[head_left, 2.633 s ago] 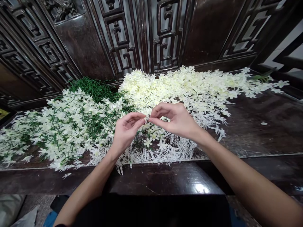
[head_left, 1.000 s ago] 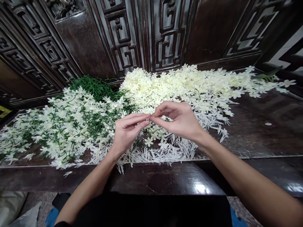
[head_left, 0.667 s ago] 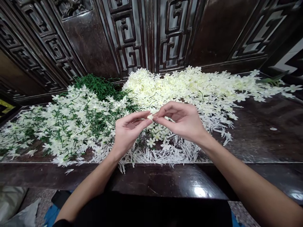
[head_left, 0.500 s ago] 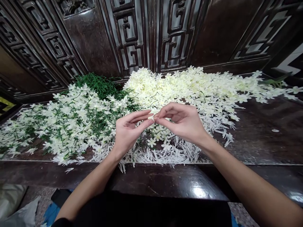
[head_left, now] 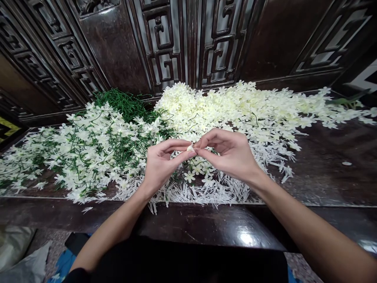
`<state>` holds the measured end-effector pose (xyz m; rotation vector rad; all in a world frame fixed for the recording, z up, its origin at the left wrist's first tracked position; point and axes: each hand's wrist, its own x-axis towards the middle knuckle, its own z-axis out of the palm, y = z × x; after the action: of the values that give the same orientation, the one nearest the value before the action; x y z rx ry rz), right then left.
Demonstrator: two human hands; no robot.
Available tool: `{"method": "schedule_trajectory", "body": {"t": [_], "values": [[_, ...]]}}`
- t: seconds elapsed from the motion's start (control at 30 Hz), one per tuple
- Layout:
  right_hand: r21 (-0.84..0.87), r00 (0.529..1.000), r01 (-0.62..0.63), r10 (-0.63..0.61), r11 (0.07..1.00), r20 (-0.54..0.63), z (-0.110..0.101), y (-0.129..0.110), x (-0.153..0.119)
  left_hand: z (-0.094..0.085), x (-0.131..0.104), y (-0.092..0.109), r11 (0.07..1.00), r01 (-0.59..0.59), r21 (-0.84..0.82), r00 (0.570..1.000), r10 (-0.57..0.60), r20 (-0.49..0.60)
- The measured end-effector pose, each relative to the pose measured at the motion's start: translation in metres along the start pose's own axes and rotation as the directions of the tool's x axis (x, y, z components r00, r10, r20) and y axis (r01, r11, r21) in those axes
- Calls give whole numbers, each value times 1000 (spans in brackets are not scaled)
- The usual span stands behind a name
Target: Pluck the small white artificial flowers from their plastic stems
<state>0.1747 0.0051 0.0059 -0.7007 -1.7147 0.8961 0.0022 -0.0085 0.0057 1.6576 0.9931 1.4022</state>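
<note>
Between my hands, at the centre of the head view, is a small white flower (head_left: 191, 148). My left hand (head_left: 161, 161) pinches it between thumb and fingers. The fingertips of my right hand (head_left: 228, 153) are pressed together at the flower's right side; whatever they grip is hidden. Behind my hands lies a heap of cream-white blossoms (head_left: 229, 106). White flowers on green stems (head_left: 91, 145) are piled to the left, and thin white stamens (head_left: 200, 194) lie below my hands.
A bundle of green stems (head_left: 120, 104) sits at the back left against the carved wooden backrest (head_left: 123, 51). The dark wooden seat (head_left: 330, 169) shows at the right, with a small white petal (head_left: 346, 163) on it. Pale bags (head_left: 17, 251) lie on the floor at lower left.
Both hands have shifted very slightly to the right in the view, fingertips still together. The flower between them is turned differently, its petals now gathered upward.
</note>
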Motion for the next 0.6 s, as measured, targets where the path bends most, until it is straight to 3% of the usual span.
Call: {"method": "schedule_trajectory", "body": {"t": [0.23, 0.47, 0.6], "values": [[-92, 998, 56, -58, 994, -23, -4, -6, 2, 2, -1, -1, 994, 15, -109, 998, -9, 57], [-342, 980, 188, -199, 921, 3, -1, -2, 0, 4, -3, 0, 996, 86, 23, 996, -86, 27], [-402, 980, 184, -200, 897, 2, 0, -2, -2, 4, -3, -2, 993, 107, 55, 994, -107, -6]]}}
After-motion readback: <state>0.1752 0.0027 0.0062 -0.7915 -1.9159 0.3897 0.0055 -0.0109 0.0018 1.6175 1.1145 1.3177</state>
